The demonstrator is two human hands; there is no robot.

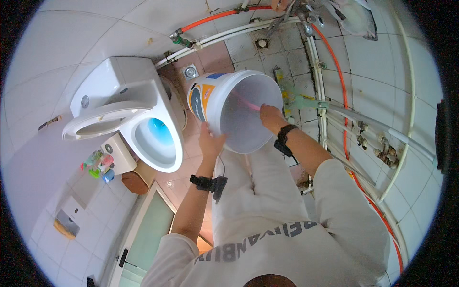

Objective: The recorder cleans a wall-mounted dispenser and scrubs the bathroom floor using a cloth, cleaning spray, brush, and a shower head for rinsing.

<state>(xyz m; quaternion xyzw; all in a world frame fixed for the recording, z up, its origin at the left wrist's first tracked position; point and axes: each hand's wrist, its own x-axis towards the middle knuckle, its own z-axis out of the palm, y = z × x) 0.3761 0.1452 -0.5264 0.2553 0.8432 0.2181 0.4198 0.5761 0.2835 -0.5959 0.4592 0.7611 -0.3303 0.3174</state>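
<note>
A large white plastic bucket (251, 118) is tipped on its side before me, its open mouth turned towards me. At its left rim, my left hand (211, 140) grips the edge near the orange and grey print. My right hand (271, 116) is inside the mouth near the right rim, closed round a pink handle (250, 105). The far end of that pink thing is blurred against the bucket's inner wall, so its kind cannot be told.
To the left stands a toilet (157, 143) with its seat raised and blue water inside. A waste bin (138, 181) is below it. White pipes (315, 68), an orange hose (337, 64) and a long pole (380, 125) run along the right wall. A floor drain (190, 72) lies beyond the bucket.
</note>
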